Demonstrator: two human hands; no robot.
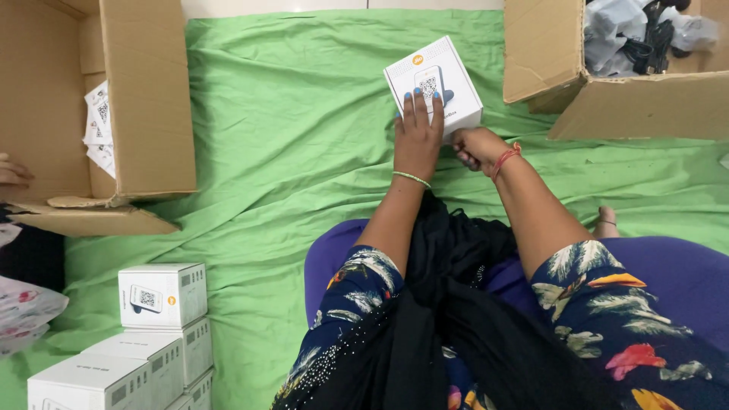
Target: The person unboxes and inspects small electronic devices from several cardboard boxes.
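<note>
White small box (434, 83) lay on the green cloth (288, 137), left hand (418, 137) pressed flat on top, right hand (474, 148) curled gripping its near edge.

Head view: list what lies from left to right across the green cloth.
Open cardboard box holding printed leaflets → stack of small white cartons → left hand on a white square carton → right hand → open cardboard box of bagged black items.
</note>
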